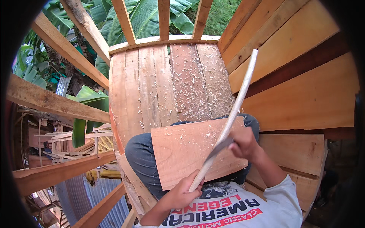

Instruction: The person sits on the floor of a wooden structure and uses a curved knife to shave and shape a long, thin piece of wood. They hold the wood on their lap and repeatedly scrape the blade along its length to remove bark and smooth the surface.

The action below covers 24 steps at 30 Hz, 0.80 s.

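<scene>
A long, pale, slightly curved stick (240,98) slants up and away to the right from my lap. My left hand (184,192) is closed round its near end, close to my shirt. In my right hand (246,144) is a knife, its handle hidden by the fingers. The knife's dark blade (219,148) lies against the middle of the stick, angled toward my left hand. Under both, a flat wooden board (178,152) rests across my legs, with a few shavings on it.
Thin wood shavings (194,85) are scattered over the plank floor (133,83) ahead. Slatted wooden rails (68,49) run along the left and far sides, with banana leaves (142,21) beyond. A plank wall (296,91) rises on the right. Corrugated metal sheets (93,201) lie below at left.
</scene>
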Available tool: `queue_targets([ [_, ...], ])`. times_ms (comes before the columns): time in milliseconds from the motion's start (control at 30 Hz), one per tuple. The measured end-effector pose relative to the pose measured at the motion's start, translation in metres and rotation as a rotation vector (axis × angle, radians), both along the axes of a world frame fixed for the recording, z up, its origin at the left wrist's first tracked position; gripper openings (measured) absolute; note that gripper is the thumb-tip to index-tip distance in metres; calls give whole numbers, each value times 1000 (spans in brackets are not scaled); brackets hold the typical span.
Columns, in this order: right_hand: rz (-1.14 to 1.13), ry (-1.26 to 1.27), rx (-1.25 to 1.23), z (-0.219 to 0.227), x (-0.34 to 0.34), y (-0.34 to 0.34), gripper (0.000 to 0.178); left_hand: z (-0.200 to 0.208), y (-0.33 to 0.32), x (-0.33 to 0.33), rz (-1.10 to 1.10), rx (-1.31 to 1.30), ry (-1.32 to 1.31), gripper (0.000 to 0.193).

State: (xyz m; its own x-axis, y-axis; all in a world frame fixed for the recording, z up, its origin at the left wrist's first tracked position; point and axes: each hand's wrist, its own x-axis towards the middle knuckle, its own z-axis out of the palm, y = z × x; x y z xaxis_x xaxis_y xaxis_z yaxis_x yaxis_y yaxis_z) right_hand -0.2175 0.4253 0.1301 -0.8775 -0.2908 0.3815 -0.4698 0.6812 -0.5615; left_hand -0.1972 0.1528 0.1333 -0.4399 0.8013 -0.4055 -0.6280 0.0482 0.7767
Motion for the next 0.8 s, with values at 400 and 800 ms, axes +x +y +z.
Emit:
queue_targets([
  [400,-50,-161,-58,6,10,-12,34,-13,2,-2,-6,-14,71,25],
  [800,-624,-477,-442,7,-19,16,36,-3,-4,-1,-29,-70,61,26],
])
